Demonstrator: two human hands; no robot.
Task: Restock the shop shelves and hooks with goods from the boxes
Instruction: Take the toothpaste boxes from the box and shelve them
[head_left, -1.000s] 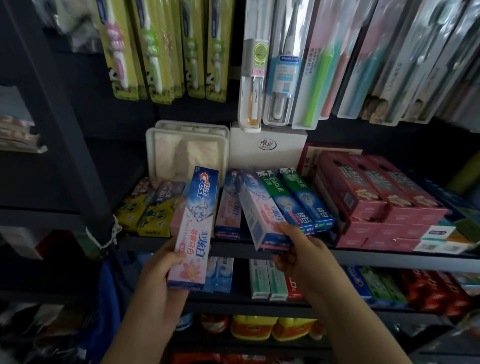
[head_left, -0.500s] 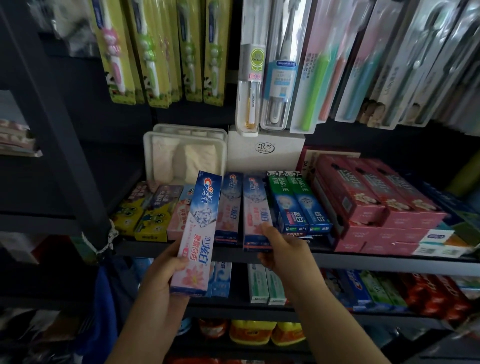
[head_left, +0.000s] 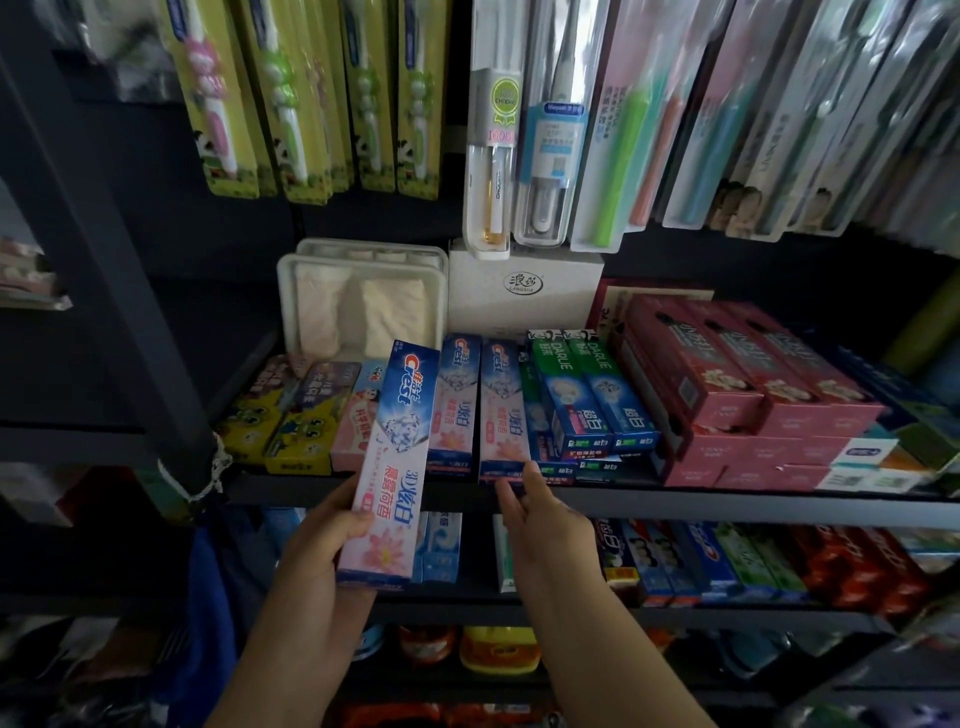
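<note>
Shelf (head_left: 675, 503): dark, packed with toothpaste boxes lying side by side.
Left hand (head_left: 324, 540): closed around the lower end of a Crest box (head_left: 390, 457), held tilted before the shelf edge.
Right hand (head_left: 545, 514): fingers loose and apart, tips touching the shelved Crest box (head_left: 503, 410).

three Crest boxes (head_left: 501, 410), two Darlie boxes (head_left: 587, 395), two hands (head_left: 550, 525), four yellow-carded toothbrushes (head_left: 291, 98)
</note>
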